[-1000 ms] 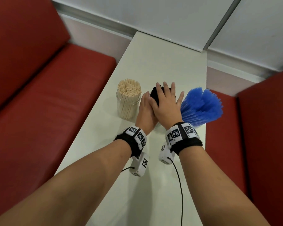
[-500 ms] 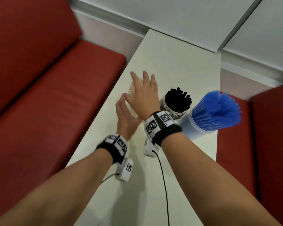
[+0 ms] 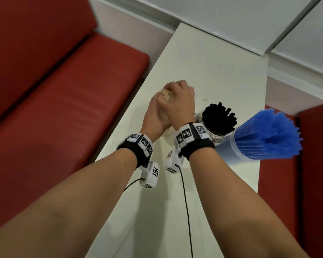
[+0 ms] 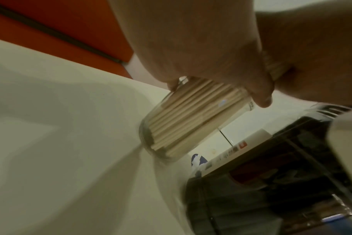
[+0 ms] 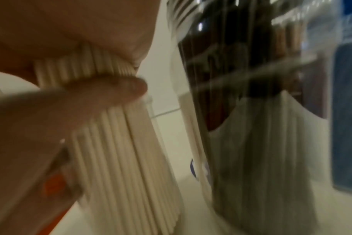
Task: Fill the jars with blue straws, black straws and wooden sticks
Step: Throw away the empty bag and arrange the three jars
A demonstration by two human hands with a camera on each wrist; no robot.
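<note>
- Both bare forearms reach forward side by side, each wrist in a black band with white marker blocks.
- Left hand (image 3: 157, 116) is curled, palm turned inward, gripping the sticks (image 3: 167, 94).
- Right hand (image 3: 181, 103) is curled over the top of the same bundle, knuckles up, touching the left hand.

White table (image 3: 222, 75) bearing three filled jars (image 3: 215, 135).
</note>
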